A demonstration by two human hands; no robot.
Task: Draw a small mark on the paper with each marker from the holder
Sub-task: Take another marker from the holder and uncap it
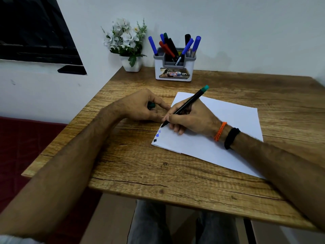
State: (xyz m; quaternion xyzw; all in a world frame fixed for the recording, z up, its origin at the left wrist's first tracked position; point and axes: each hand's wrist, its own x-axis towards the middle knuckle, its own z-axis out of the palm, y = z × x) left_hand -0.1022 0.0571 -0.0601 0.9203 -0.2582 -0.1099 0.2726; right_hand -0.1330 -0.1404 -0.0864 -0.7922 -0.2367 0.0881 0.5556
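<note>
Filling most of the frame, a brown wood-grain counter (133,166) runs from the lower edge up to a plain white wall (246,32), with a dark window (31,29) in the upper left and a dark red cushion (21,148) at the left edge. The counter's left and near edges are bare, as is the wide stretch in the lower centre.

A white sheet of paper (233,124) lies right of centre, tilted, with small blue and dark marks (157,137) along its near-left corner. At the top centre, against the wall, stands a white and grey plastic marker holder (174,69) filled with blue, red, black and green markers, and just left of it a white pot of pale artificial flowers (126,43).

The right hand (191,118), orange and black bands at its wrist, grips a black marker with a teal end (186,104), tip touching the paper's left edge. The left hand (140,108), just beside it on the counter, is curled around a small green cap (151,105).
</note>
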